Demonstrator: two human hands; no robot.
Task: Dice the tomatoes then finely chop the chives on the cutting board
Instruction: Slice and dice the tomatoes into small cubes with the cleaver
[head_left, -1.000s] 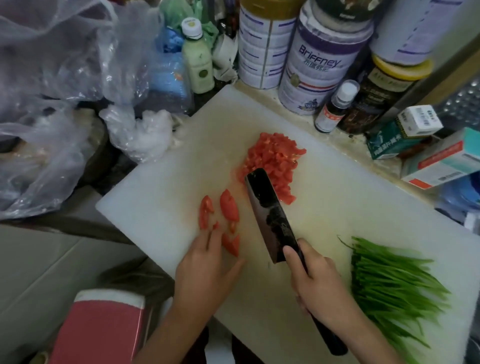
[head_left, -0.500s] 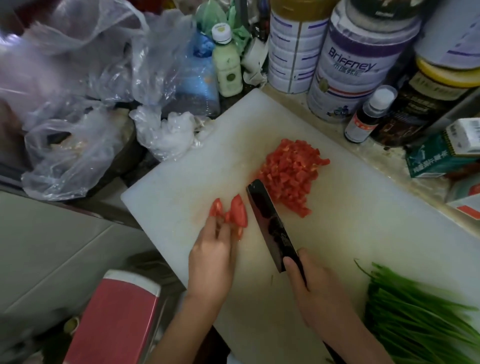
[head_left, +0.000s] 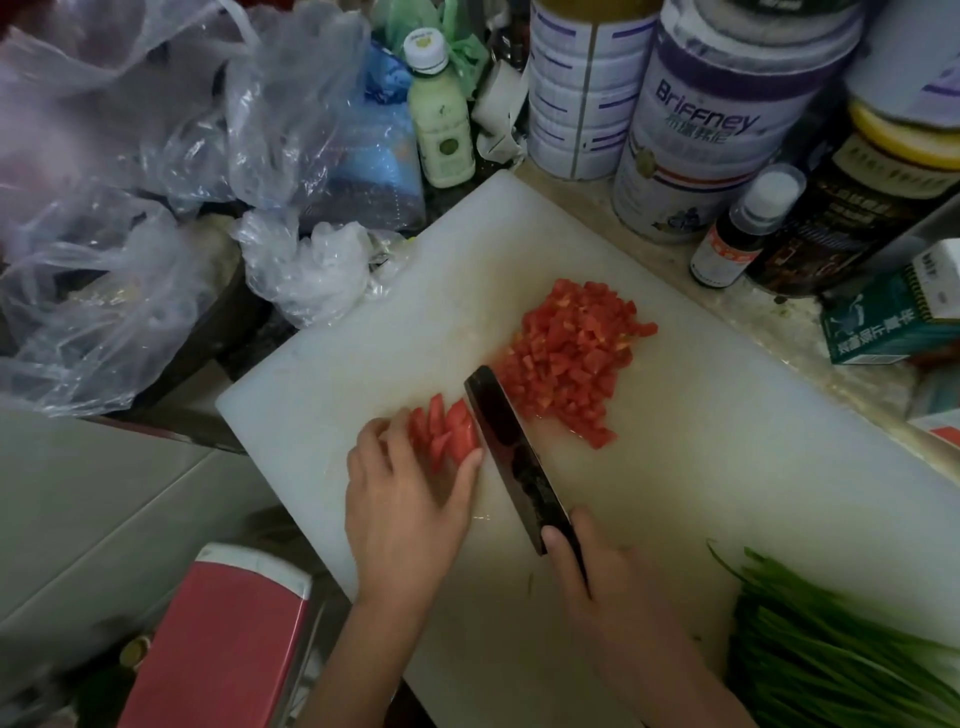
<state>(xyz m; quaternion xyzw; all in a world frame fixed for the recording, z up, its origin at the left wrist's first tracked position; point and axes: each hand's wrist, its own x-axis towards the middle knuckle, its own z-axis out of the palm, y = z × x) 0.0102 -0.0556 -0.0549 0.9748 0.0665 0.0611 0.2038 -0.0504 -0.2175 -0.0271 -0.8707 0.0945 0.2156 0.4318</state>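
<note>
I read "Briffney" on the purple-and-white tin (head_left: 691, 135), beyond the grip of the right hand (head_left: 613, 592); other labels blur

Wide bare stretch of cutting board (head_left: 727, 447) lies between the diced tomato (head_left: 571, 358) and the chives (head_left: 831, 654). Tins (head_left: 696, 130) and a small bottle (head_left: 737, 234) wall off the far edge, plastic bags (head_left: 306, 265) crowd the left corner, and the knife (head_left: 511, 452) blade slants across the near middle.

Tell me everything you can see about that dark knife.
The knife has a broad, dark, cleaver-like blade with a squared tip, apparently metal. The right hand grips its handle, which is mostly hidden. The blade points away from the person, edge down over the white cutting board, beside the tomato slices, the diced tomato pile on its other side.
</note>
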